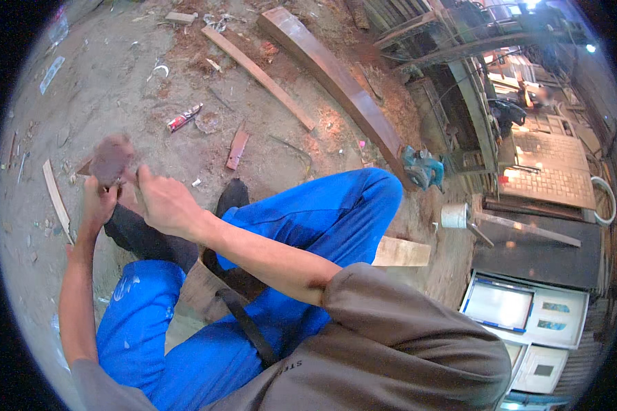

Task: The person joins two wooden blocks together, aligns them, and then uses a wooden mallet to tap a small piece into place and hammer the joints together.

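My right hand (166, 204) is closed round the handle of a mallet (113, 161). Its brown, blocky head is smeared by motion, just above my left hand. My left hand (100, 203) is closed, fingers pinched together beside the mallet head; what it holds is mostly hidden, though a small brown corner (84, 167) shows past the fingertips. Both hands are over my dark-covered left foot (144, 236), beyond my blue-trousered knee. I sit low, with a pale board (206, 291) between my legs.
A long thick brown beam (336, 82) and a thinner strip (260, 79) lie ahead on the dirt floor. A teal power tool (424, 168) stands at the beam's near end. Nearby are a red tube (185, 118), a short wood block (237, 149) and a white bucket (454, 216).
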`<act>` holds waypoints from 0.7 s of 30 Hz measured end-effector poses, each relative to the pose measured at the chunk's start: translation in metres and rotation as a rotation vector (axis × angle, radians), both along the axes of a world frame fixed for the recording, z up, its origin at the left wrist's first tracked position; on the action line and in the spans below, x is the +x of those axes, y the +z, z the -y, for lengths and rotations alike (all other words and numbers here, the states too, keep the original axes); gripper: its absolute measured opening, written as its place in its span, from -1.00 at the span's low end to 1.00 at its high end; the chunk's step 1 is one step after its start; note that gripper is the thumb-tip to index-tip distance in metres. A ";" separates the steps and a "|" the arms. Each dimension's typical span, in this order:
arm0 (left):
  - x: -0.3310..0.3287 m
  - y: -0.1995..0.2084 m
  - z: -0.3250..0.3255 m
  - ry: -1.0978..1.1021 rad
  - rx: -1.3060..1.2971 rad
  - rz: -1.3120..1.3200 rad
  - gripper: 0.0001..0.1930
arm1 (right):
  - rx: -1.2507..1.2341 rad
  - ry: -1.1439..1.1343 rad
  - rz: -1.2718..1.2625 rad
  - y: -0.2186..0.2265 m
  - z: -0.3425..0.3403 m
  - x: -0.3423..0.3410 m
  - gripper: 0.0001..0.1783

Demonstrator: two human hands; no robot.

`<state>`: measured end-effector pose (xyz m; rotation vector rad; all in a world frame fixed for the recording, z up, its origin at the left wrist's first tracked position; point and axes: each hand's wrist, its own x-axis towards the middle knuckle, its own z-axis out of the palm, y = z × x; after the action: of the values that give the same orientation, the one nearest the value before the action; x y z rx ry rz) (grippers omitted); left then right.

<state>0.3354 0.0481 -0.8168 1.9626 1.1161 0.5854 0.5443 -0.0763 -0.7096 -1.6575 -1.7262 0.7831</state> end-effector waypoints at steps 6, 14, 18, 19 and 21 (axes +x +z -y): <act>-0.010 -0.008 -0.005 -0.042 0.252 -0.061 -0.93 | 0.177 -0.147 -0.191 0.007 -0.003 -0.012 -0.59; 0.000 0.007 0.001 -0.027 0.149 -0.049 -0.81 | 0.014 -0.060 -0.081 0.010 -0.006 -0.004 -0.63; -0.006 -0.001 0.001 -0.024 0.129 0.029 -0.89 | 0.015 -0.055 -0.016 0.002 -0.008 -0.012 -0.63; -0.009 -0.003 -0.002 0.003 -0.021 -0.065 -0.89 | 0.015 -0.058 -0.016 0.000 -0.008 -0.015 -0.63; -0.003 0.010 0.000 -0.096 0.126 -0.218 -0.91 | 0.138 -0.133 -0.210 0.010 -0.003 -0.022 -0.66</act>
<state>0.3327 0.0483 -0.8069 2.2176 1.1313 0.4063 0.5226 -0.0732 -0.7000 -1.5221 -1.4754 0.7302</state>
